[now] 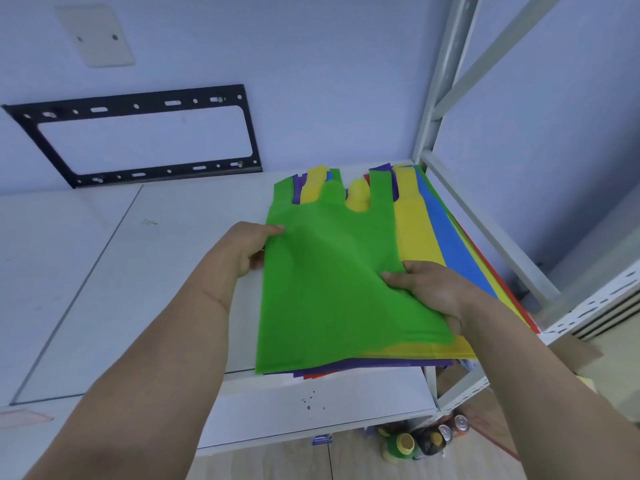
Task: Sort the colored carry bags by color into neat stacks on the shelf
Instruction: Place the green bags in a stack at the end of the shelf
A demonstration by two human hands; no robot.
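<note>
**Head view: both hands on the top green bag**

Head camera looked down on a white shelf [166,258] where a pile of coloured carry bags [426,233] lay against the right-hand end, beside the grey metal upright [446,81] of the rack. A green bag [329,278] lay on top of the pile, handles pointing toward the wall. Beneath it, edges of yellow, blue, purple and red bags showed, fanned out to the right and along the near edge.

The left hand [247,247] gripped the green bag at its left edge, thumb on top and fingers curled underneath. The right hand [429,289] pinched the same bag at its right edge, thumb pressed onto the fabric and the fingers tucked under it, so the cloth creased between the two hands. The bag's near corner hung just over the front lip of the shelf.

On the wall behind, a black mounting bracket [145,133] and a pale blank plate [95,34] were fixed. Below the shelf, on the floor, stood several bottles and cans [426,439].
</note>
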